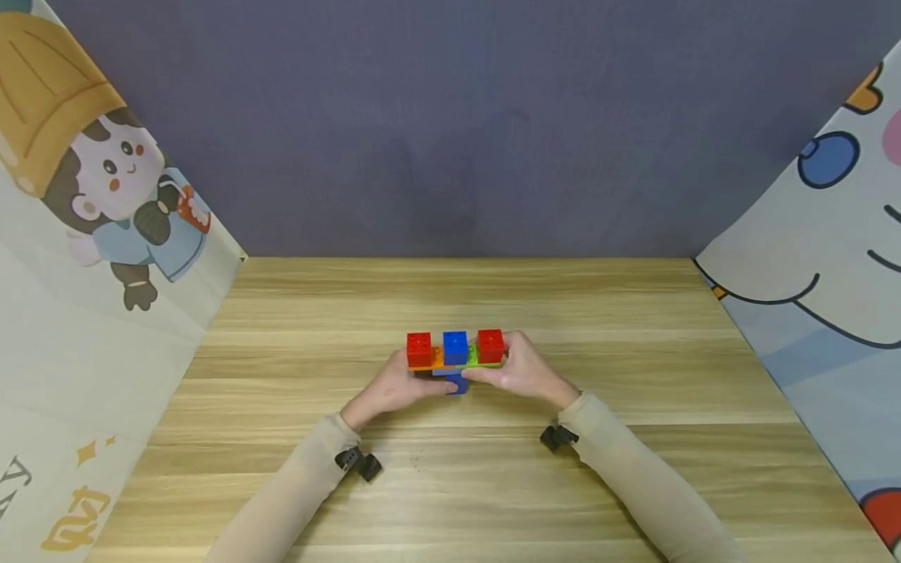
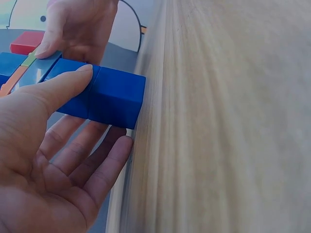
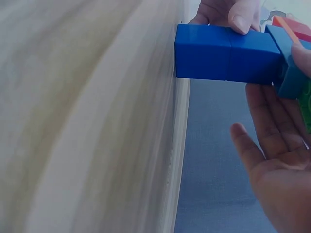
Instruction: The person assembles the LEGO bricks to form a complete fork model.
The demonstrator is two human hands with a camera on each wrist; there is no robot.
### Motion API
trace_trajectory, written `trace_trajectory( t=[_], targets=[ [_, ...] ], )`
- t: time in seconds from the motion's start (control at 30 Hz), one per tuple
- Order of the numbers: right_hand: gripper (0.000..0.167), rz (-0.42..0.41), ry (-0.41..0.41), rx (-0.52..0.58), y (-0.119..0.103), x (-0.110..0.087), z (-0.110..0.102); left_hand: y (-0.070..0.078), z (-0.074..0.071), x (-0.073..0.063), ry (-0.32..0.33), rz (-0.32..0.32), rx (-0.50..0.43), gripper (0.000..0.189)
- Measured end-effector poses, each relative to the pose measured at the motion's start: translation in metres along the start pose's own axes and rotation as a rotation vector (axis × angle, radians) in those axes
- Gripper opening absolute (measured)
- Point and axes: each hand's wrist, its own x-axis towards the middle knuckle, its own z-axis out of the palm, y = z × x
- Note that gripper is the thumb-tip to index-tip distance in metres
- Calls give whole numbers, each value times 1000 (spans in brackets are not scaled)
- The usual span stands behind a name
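Both hands hold one build of toy bricks in the middle of the table. Its base is a column of two blue bricks, standing on or very near the tabletop. Above come a light blue piece, then an orange plate and a green plate side by side. A red brick, a blue brick and another red brick top it in a row. My left hand grips the column, thumb on the near face. The right hand pinches the upper layers at the green end.
The wood-grain table spreads around the build. A dark grey panel stands behind it, and printed cartoon panels flank left and right. Each wrist carries a small black camera mount.
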Motion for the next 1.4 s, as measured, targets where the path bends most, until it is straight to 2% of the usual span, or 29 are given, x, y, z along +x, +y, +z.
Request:
trace_trajectory(
  t=[0.33,0.53,0.7,0.8,1.07,1.23,1.4],
  targets=[
    [29,-29,10,-32,-1,-3,-3,1,0,0,3,-12,8,59],
    [28,-91,11,-27,0,-3,-2,1,3,-1,22,-9,26,55],
    [28,-102,10,-33,0,-3,-2,6,4,0,74,18,-128,46],
    [28,-88,8,-30,1,-3,-2,7,4,0,84,45,-216,44],
    [29,-58,18,-43,2,-5,0,7,3,1,78,27,-182,45],
    [29,-64,15,-41,2,-5,0,5,2,1,82,40,-145,43],
    [30,-65,8,-12,1,-5,1,4,2,1,78,68,-151,42]
  ],
)
